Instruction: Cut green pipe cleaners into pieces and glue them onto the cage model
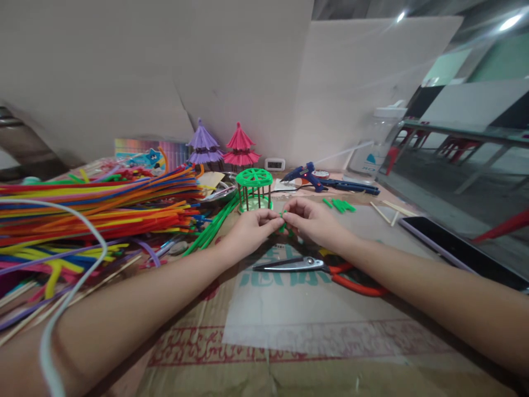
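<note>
Green pipe-cleaner piece [283, 226]: frame centre | pinched between fingertips of left hand [248, 230] and right hand [317, 222] | apparently being shaped | steady, fine fingertip control judged to be needed next

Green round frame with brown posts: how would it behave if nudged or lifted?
The green round frame is probably light, being mostly open between thin brown posts. Those might bend or loosen if squeezed. Its broad base suggests it would slide before tipping.
</note>
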